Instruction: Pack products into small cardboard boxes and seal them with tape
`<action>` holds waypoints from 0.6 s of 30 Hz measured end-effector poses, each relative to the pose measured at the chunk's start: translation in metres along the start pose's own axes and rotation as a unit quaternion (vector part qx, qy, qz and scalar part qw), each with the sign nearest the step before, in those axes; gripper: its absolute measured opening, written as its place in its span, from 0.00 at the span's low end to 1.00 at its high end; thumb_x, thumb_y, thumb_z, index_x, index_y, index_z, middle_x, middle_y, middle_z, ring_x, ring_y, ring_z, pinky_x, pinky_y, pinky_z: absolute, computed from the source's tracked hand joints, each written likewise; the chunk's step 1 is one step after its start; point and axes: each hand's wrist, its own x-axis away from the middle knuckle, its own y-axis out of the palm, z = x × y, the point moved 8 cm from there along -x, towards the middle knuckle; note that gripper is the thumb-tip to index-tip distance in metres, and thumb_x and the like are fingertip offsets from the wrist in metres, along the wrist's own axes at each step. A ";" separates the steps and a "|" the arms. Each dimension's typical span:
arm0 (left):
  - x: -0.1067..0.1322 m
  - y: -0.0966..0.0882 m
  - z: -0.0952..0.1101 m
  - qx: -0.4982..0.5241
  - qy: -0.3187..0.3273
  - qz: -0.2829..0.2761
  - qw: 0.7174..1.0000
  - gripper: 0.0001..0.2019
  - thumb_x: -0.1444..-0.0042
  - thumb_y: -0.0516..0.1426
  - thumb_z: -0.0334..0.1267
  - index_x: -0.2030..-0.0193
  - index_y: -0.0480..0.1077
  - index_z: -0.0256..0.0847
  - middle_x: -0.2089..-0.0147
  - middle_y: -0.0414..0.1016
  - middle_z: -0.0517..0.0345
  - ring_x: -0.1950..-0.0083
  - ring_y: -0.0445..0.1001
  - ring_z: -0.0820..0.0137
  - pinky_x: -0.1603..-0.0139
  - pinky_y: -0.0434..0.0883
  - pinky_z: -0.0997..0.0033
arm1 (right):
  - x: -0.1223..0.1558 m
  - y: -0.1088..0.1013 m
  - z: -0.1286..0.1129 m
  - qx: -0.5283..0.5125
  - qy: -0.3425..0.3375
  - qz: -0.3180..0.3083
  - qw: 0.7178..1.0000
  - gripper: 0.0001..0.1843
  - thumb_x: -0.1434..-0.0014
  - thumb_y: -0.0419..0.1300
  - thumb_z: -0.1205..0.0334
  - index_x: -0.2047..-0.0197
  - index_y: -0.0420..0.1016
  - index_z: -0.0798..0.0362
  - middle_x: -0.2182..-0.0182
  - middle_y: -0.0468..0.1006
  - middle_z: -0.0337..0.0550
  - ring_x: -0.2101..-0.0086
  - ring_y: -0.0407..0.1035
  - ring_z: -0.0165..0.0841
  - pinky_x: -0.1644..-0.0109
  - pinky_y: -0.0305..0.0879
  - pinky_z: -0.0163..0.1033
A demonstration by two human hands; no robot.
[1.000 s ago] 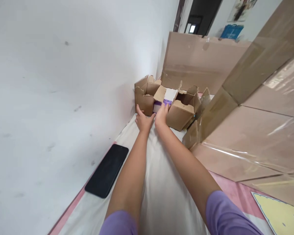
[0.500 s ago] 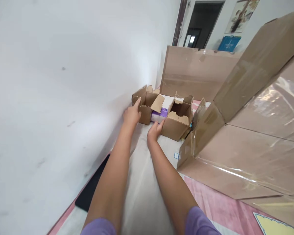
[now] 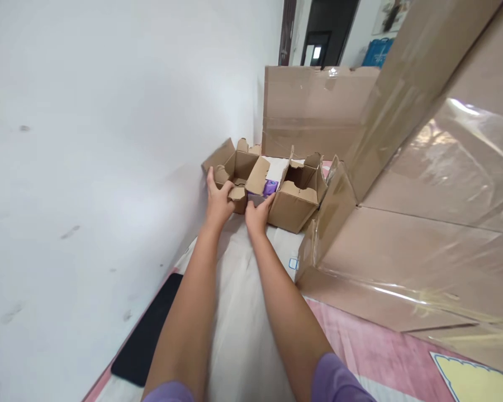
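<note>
Two small open cardboard boxes stand side by side near the wall: the left box (image 3: 235, 167) and the right box (image 3: 295, 195). A purple and white packet (image 3: 270, 187) lies between them. My left hand (image 3: 218, 201) grips the front wall of the left box, thumb over its rim. My right hand (image 3: 257, 215) rests at the gap, fingers curled round the end of the purple packet. Both forearms reach out over a white sheet (image 3: 243, 312).
A white wall (image 3: 88, 139) runs along the left. A black phone (image 3: 145, 338) lies by it. Large taped cardboard boxes (image 3: 423, 223) crowd the right, another (image 3: 310, 111) stands behind. A pink mat (image 3: 369, 352) and a yellow sheet (image 3: 473, 382) lie lower right.
My left hand has come from the box's outer top corner to its front wall and closed on it. My right hand stays at the purple packet. The view shifted.
</note>
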 end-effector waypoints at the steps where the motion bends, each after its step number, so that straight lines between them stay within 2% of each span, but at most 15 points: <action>1: 0.000 0.000 -0.005 0.012 0.001 0.003 1.000 0.14 0.49 0.60 0.27 0.56 0.74 0.44 0.21 0.35 0.55 0.22 0.45 0.48 0.26 0.58 0.47 | -0.004 0.001 -0.001 0.011 -0.005 -0.019 1.000 0.47 0.43 0.55 0.65 0.25 0.38 0.63 0.30 0.55 0.64 0.30 0.51 0.46 0.27 0.50 0.51; 3: 0.001 -0.001 -0.011 0.019 0.007 0.013 1.000 0.10 0.49 0.62 0.32 0.59 0.74 0.44 0.21 0.37 0.53 0.23 0.48 0.48 0.26 0.57 0.47 | -0.008 0.002 -0.002 0.037 -0.009 -0.058 0.998 0.48 0.46 0.57 0.69 0.26 0.41 0.63 0.32 0.55 0.65 0.32 0.55 0.47 0.29 0.54 0.51; 5: 0.001 -0.003 -0.010 0.021 0.024 0.015 0.999 0.08 0.49 0.63 0.33 0.60 0.74 0.43 0.23 0.40 0.50 0.23 0.50 0.48 0.25 0.56 0.48 | -0.009 -0.001 -0.004 0.072 -0.014 -0.070 0.995 0.45 0.48 0.56 0.74 0.27 0.47 0.63 0.35 0.58 0.65 0.37 0.62 0.47 0.33 0.60 0.49; 8: -0.001 -0.007 -0.004 0.020 0.050 0.011 0.999 0.09 0.51 0.63 0.32 0.61 0.74 0.42 0.25 0.44 0.46 0.23 0.49 0.48 0.25 0.56 0.51 | -0.003 -0.012 -0.008 0.129 -0.025 -0.029 0.991 0.32 0.44 0.51 0.77 0.35 0.62 0.60 0.43 0.66 0.60 0.46 0.69 0.45 0.41 0.66 0.47; 11: -0.002 -0.012 -0.003 0.024 0.048 0.007 0.999 0.09 0.51 0.63 0.32 0.62 0.74 0.41 0.27 0.48 0.44 0.24 0.52 0.50 0.27 0.58 0.53 | 0.001 -0.019 -0.009 0.148 -0.031 -0.007 0.989 0.18 0.39 0.48 0.75 0.51 0.73 0.54 0.51 0.71 0.52 0.54 0.71 0.41 0.48 0.67 0.45; 14: -0.003 -0.017 -0.006 0.032 0.041 0.015 0.999 0.07 0.52 0.63 0.32 0.64 0.75 0.41 0.29 0.52 0.43 0.26 0.56 0.51 0.28 0.59 0.55 | 0.000 -0.021 -0.010 0.133 -0.060 -0.005 0.989 0.14 0.39 0.48 0.75 0.60 0.73 0.53 0.56 0.73 0.48 0.58 0.70 0.38 0.52 0.65 0.40; 16: -0.005 -0.023 -0.005 0.038 0.041 0.027 0.998 0.06 0.52 0.63 0.33 0.65 0.74 0.40 0.29 0.53 0.42 0.26 0.56 0.52 0.28 0.60 0.55 | 0.000 -0.024 -0.016 0.115 -0.093 0.007 0.989 0.13 0.39 0.49 0.75 0.62 0.72 0.53 0.59 0.73 0.47 0.59 0.69 0.37 0.53 0.63 0.39; 18: -0.009 -0.035 0.004 0.041 0.052 0.046 0.997 0.05 0.51 0.62 0.33 0.66 0.73 0.41 0.30 0.54 0.42 0.26 0.56 0.53 0.28 0.61 0.54 | 0.000 -0.029 -0.027 0.098 -0.126 0.021 0.987 0.12 0.39 0.49 0.74 0.63 0.71 0.53 0.61 0.73 0.46 0.60 0.68 0.37 0.54 0.61 0.38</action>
